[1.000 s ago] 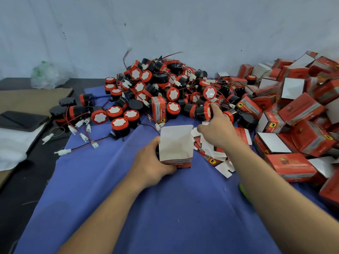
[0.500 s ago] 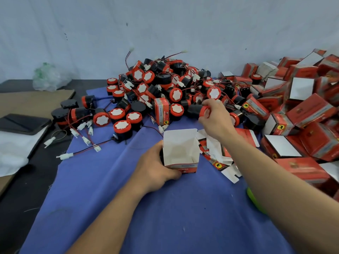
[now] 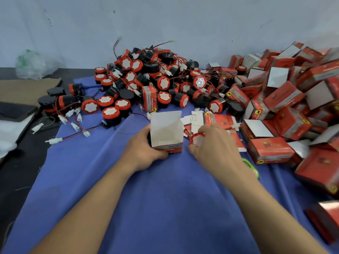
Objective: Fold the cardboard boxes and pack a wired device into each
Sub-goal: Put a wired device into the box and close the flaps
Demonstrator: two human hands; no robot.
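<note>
Left hand (image 3: pixel 145 153) grips the open box (image 3: pixel 167 129) upright mid-cloth (image 3: pixel 165 198); right hand (image 3: pixel 214 145), just beside it, clutches 1 red-rimmed device (image 3: pixel 197 139).

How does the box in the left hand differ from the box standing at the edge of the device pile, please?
The held box is open on top, white inside showing; the standing box is closed. The left hand grips the held box; no hand touches the standing box. Both are red printed cardboard.
</note>
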